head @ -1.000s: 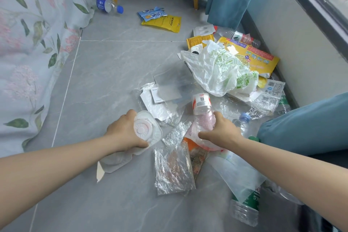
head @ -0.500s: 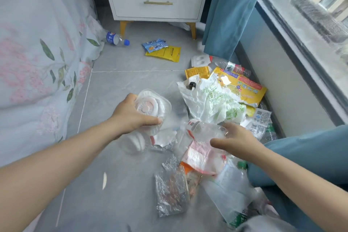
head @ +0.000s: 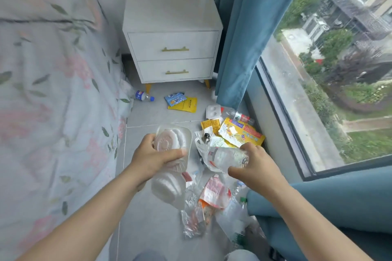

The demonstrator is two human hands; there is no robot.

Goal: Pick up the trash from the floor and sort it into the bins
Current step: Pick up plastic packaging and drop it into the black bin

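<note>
My left hand (head: 153,158) grips a clear moulded plastic tray (head: 172,140), lifted off the floor, its lower half hanging below the hand. My right hand (head: 253,165) holds a clear plastic bottle (head: 228,157) with a red and white label, raised above the trash pile. Below lie a pink and white wrapper (head: 215,192), crinkled clear film (head: 194,221) and a white and green plastic bag (head: 204,147). No bin is in view.
A yellow printed packet (head: 241,132), a small blue-capped bottle (head: 142,96) and blue and yellow pouches (head: 182,103) lie on the grey tile floor. A white nightstand (head: 172,53) stands ahead, a floral bedspread (head: 53,95) left, teal curtain (head: 239,34) and window right.
Both hands have risen from the floor, the left with the clear tray and the right with the bottle. The view has tilted up, showing the nightstand and window.
</note>
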